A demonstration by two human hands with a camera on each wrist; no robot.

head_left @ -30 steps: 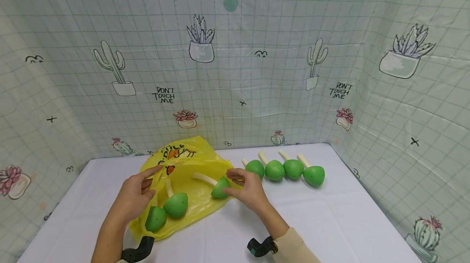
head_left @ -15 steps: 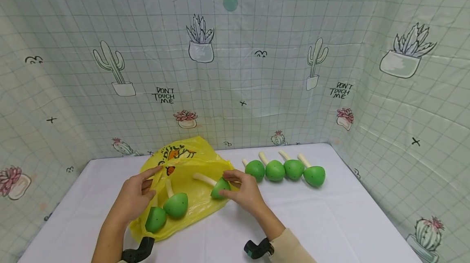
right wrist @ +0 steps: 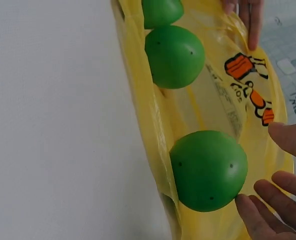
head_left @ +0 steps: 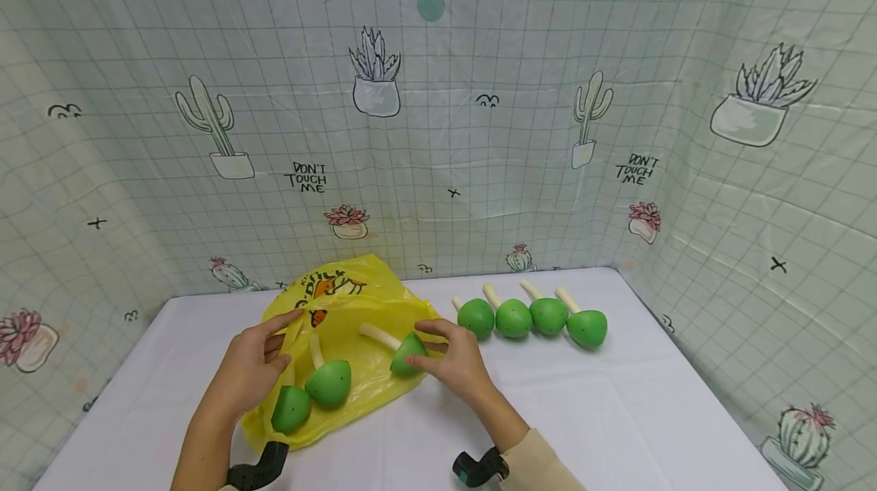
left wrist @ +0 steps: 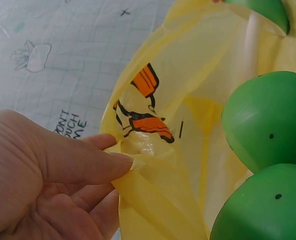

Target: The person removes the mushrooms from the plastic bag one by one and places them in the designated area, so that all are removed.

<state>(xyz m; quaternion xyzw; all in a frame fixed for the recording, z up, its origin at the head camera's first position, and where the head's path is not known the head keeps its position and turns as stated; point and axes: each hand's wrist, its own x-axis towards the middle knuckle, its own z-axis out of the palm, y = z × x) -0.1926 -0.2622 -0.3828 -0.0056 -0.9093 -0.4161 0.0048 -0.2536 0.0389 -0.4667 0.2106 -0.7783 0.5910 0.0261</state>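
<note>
My left hand [head_left: 248, 369] pinches the open edge of a yellow plastic bag [head_left: 370, 381] between thumb and fingers; the left wrist view shows the thumb [left wrist: 108, 167] pressed on the film. Inside the bag's mouth lie three mushroom-shaped toys with green, black-dotted caps and pale stems. Two of them, a front one [head_left: 291, 409] and its neighbour [head_left: 329, 383], sit side by side near my left hand. Beside the third toy mushroom [head_left: 407, 355] is my right hand [head_left: 459, 361], fingers spread and loosely bent, a fingertip right at the cap's edge in the right wrist view.
Several more green toy mushrooms [head_left: 512, 319] stand in a row at the back right of the white-covered table [head_left: 617, 415], stems pointing away. A patterned grid curtain [head_left: 452, 141] hangs behind and along both sides.
My right hand has moved slightly left over the third toy mushroom, which has shifted a little to the left. The left hand keeps its hold on the bag's edge.
</note>
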